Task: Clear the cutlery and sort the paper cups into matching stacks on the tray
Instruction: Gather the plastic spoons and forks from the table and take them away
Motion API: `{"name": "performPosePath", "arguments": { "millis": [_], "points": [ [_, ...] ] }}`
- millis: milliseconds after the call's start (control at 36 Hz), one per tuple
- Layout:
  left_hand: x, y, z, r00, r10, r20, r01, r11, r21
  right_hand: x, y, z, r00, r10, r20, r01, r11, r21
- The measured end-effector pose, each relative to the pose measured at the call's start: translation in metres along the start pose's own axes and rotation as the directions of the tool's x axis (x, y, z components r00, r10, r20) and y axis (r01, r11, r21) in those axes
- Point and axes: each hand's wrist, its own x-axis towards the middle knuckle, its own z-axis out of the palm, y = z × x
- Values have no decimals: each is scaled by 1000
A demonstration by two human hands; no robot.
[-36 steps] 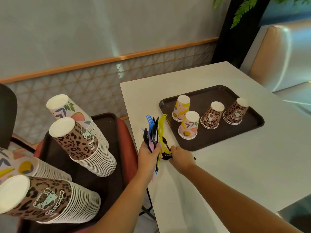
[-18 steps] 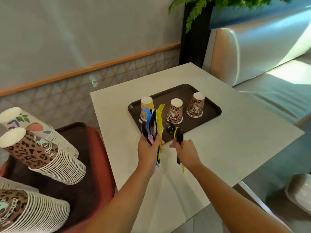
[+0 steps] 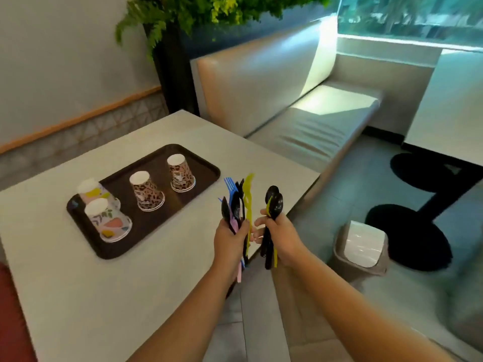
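Note:
My left hand (image 3: 230, 241) grips a bundle of plastic cutlery (image 3: 239, 199): blue, yellow, pink and black forks and spoons, held upright over the table's right edge. My right hand (image 3: 281, 236) grips two black spoons and a yellow piece (image 3: 273, 202) just beside it. On the brown tray (image 3: 206, 168) stand upside-down paper cups: two floral cups (image 3: 108, 220) at the left, one leopard cup (image 3: 147, 190) in the middle and another leopard cup (image 3: 180, 172) at the right.
The white table (image 3: 78, 283) carries the tray. A small swing-lid bin (image 3: 362, 246) stands on the floor to the right, near black table bases (image 3: 407, 236). A beige bench (image 3: 300, 108) and plants lie behind.
The view has swung right, away from the chair with the cup stacks. Both hands have moved with the cutlery from the tray's front toward the table's right edge, and the bin has come into view.

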Motion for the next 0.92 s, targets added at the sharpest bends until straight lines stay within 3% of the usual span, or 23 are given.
{"name": "performPosePath", "arguments": {
  "millis": [194, 500, 750, 917],
  "points": [
    [-13, -8, 100, 970, -62, 235, 31, 990, 135, 1, 7, -101, 988, 13, -155, -6, 999, 50],
    [15, -34, 219, 819, -178, 545, 31, 963, 267, 34, 39, -216, 900, 166, -403, -131, 985, 114],
    [75, -88, 304, 645, -412, 644, 119, 886, 448, 67, 71, -293, 829, 270, -489, -225, 963, 150],
    [90, -152, 357, 545, -546, 636, 184, 818, 545, 98, 123, -338, 719, 403, -566, -346, 914, 211]
  ]
}}
